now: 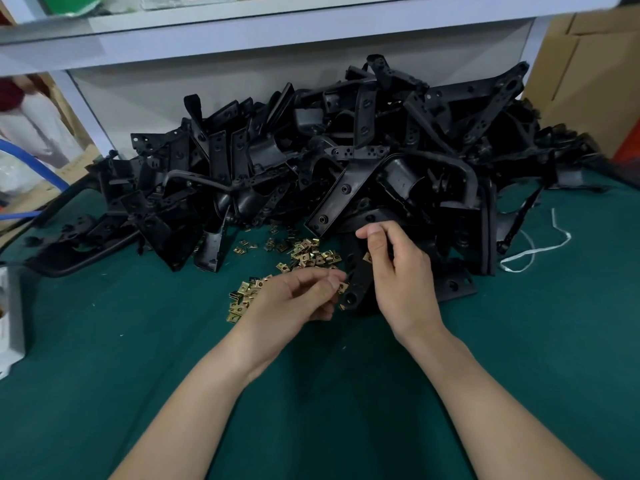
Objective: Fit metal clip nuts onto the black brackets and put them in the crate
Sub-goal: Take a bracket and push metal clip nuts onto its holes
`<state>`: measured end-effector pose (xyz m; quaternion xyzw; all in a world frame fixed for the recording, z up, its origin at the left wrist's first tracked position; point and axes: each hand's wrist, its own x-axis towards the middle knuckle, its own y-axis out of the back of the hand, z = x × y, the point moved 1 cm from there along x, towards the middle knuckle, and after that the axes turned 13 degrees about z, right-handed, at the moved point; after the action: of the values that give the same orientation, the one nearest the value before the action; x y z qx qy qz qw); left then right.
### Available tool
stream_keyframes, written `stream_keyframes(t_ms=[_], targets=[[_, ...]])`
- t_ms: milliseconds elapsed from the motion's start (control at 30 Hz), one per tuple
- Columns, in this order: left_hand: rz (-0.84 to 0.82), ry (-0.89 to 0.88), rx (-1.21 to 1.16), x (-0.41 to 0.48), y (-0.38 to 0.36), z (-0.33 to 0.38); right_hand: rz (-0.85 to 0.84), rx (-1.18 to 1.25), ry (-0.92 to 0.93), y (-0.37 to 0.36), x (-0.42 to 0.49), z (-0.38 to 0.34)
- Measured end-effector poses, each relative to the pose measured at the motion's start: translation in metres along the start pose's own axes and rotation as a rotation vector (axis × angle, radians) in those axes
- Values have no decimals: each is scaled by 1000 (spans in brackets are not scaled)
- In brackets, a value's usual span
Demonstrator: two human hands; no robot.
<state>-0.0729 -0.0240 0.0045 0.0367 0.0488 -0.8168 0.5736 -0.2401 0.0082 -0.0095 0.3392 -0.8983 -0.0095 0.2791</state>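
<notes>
My right hand (398, 271) grips a flat black bracket (358, 282) over the green table, with one brass clip nut (367, 257) sitting on its upper edge. My left hand (301, 294) pinches another brass clip nut (343, 286) between thumb and forefinger, pressed against the bracket's left edge. Loose brass clip nuts (304, 254) lie scattered on the green cloth just left of and behind my hands. A large heap of black brackets (346, 161) fills the back of the table. No crate shows in the head view.
A white shelf unit (277, 39) stands behind the heap. Cardboard boxes (588, 74) are at the far right. A white cord (533, 247) lies on the cloth at right. A white box (10, 323) sits at the left edge, with a blue hose (31, 161) beyond.
</notes>
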Motion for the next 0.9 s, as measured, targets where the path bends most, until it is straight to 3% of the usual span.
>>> stream_keyframes(t_ms=[700,900], targets=[[3,-35,46,-1,-3,-3,-4,-37,17,-3,-2,-1],[127,-227,240,-10,-13,-3,45,-74,44,-4,-7,-4]])
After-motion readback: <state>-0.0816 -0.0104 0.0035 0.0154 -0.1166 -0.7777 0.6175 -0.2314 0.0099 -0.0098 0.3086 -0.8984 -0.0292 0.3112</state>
